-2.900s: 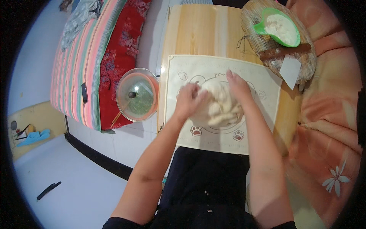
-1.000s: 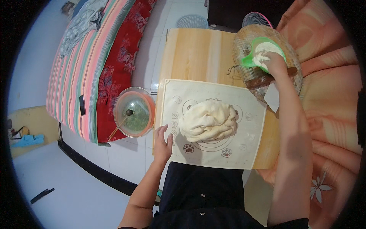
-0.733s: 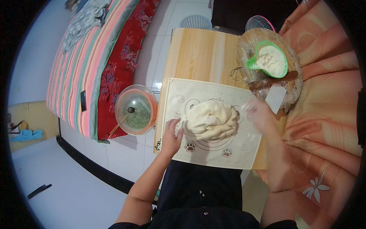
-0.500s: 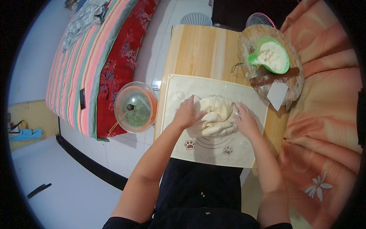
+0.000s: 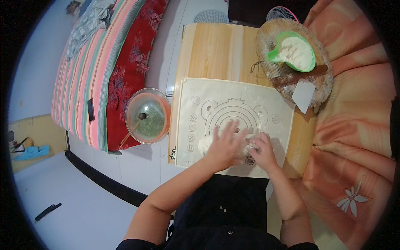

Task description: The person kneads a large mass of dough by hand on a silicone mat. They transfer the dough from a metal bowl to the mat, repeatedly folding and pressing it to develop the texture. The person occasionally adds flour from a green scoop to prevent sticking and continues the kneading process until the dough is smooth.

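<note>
A pale lump of dough [image 5: 204, 146] lies near the close edge of a cream kneading mat [image 5: 193, 93] printed with a bear outline and paw marks. My left hand [image 5: 227, 146] rests on the dough with its fingers spread, covering much of it. At the dough's right end, my right hand [image 5: 262, 151] has its fingers curled round a bit of dough. How far the dough reaches beneath my hands is hidden.
A round wooden board [image 5: 266, 46] at the far right bears a green scoop-shaped bowl [image 5: 273, 54] of flour [image 5: 296, 52], a cleaver [image 5: 304, 96] and its dark handle. Left of the table [image 5: 221, 46] stands a lidded bowl [image 5: 150, 121] with chopsticks; a striped bed [image 5: 87, 83] lies beyond.
The dough has come toward me from the mat's middle, uncovering the printed bear. Both hands moved nearer with it; my left now lies across it and my right grips its end.
</note>
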`<state>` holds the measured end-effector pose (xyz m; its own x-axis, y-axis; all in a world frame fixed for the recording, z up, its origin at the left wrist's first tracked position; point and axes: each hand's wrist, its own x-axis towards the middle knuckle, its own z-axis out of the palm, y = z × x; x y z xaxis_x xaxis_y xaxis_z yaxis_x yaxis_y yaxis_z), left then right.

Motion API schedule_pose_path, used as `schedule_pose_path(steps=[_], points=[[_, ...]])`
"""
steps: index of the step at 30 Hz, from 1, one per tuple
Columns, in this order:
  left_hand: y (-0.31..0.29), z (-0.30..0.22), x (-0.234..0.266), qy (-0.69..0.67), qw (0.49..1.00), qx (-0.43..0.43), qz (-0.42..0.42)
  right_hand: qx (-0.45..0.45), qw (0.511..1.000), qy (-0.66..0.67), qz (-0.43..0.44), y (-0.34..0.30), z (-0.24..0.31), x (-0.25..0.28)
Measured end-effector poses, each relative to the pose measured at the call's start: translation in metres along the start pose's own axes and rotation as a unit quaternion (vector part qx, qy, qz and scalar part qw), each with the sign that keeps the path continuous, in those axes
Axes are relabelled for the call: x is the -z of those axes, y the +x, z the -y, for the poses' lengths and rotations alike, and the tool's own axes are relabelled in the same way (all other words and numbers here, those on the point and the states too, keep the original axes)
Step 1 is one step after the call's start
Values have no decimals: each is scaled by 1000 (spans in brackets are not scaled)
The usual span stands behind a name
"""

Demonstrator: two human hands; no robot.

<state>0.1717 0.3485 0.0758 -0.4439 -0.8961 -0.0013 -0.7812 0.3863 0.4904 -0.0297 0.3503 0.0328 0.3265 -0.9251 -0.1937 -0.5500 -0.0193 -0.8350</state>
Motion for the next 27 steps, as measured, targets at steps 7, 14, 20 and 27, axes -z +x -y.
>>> schedule_pose_path(steps=[7,14,20,27], points=[[23,28,-18,-123,977,146,97,-142,956,-140,-215,-8,-79,-15],[-55,116,14,-338,869,335,-136,-170,930,-313,-86,41,-69,-50],[-84,128,17,-384,793,393,-266,40,961,-267,54,50,-10,-137],[-52,37,29,-467,764,373,-244,-213,893,391,-63,0,-2,-161]])
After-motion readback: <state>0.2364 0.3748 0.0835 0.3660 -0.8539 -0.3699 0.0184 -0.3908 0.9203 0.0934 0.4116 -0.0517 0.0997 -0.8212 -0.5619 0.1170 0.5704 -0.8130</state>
